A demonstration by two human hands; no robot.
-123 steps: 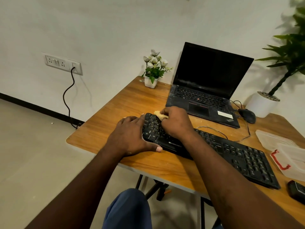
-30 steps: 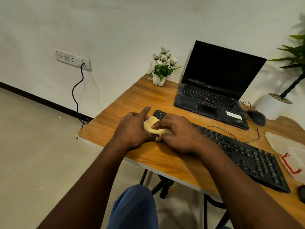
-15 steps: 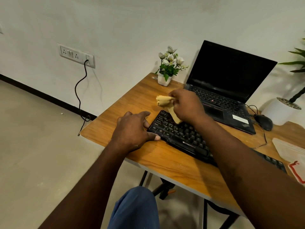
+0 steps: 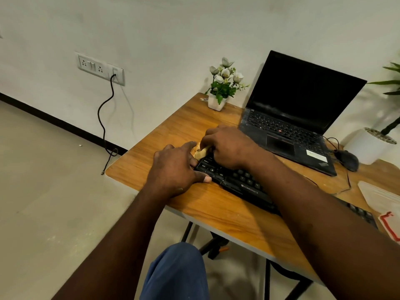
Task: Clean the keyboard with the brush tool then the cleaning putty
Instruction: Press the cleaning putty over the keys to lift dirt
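Observation:
A black keyboard (image 4: 242,184) lies slantwise across the wooden desk (image 4: 216,213). My right hand (image 4: 229,146) presses a lump of yellow cleaning putty (image 4: 200,152) onto the keyboard's far-left keys; most of the putty is hidden under the fingers. My left hand (image 4: 175,169) rests flat on the desk against the keyboard's left end, thumb on its front edge and fingertips touching the putty. No brush tool is visible.
An open black laptop (image 4: 290,131) stands behind the keyboard, a small white flower pot (image 4: 217,102) to its left, a black mouse (image 4: 346,160) to its right. A clear plastic bag (image 4: 381,198) lies at the right edge. A white plant pot (image 4: 368,146) sits far right.
My right hand, which had lifted the stretched putty above the keys half a second ago, has come back down and pressed it onto the keyboard's left end. The left hand stays at the keyboard's end.

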